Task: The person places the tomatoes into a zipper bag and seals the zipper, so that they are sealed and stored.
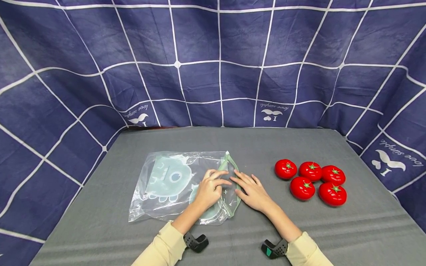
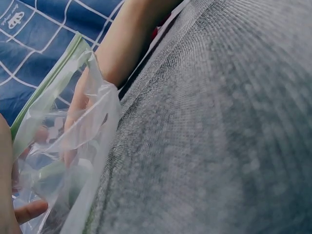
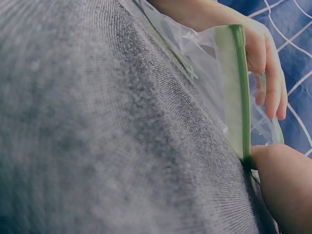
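A clear zip bag (image 1: 166, 181) printed with a pale blue-green cartoon monster lies flat, its green-edged mouth parted toward the right. My left hand (image 1: 208, 188) is over the mouth, index and middle fingers stretched to the right across the opening. In the right wrist view, the fingers of that hand (image 3: 270, 73) hang fairly straight beyond the green zip strip (image 3: 239, 92). My right hand (image 1: 254, 192) reaches in from the other side, fingers extended with their tips at the right-hand green lip. Through the clear plastic (image 2: 73, 131), the left wrist view shows parts of the fingers.
Several red tomatoes (image 1: 302, 188) with green stems sit in a cluster to the right of my right hand. A grey cloth (image 1: 266, 144) covers the table. Behind and at both sides hangs a dark blue curtain (image 1: 199, 81) with white grid lines.
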A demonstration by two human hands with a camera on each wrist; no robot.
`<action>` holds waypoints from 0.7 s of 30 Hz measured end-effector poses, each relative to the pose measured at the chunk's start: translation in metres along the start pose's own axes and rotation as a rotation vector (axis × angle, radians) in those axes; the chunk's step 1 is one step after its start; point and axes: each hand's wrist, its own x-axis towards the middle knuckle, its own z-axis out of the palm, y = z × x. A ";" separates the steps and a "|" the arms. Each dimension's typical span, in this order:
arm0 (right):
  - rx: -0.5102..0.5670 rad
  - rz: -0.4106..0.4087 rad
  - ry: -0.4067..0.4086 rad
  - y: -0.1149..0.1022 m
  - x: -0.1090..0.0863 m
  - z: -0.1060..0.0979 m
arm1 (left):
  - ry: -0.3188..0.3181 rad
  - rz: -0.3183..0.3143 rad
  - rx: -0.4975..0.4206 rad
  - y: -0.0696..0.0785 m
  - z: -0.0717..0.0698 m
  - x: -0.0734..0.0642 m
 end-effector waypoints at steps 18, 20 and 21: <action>-0.022 0.086 -0.053 0.003 0.009 -0.008 | -0.128 -0.113 0.036 0.009 -0.006 0.015; -0.024 0.078 -0.042 0.005 0.012 -0.008 | -0.131 -0.113 0.052 0.008 -0.004 0.018; -0.022 0.076 -0.036 0.006 0.014 -0.009 | -0.132 -0.113 0.058 0.008 -0.004 0.020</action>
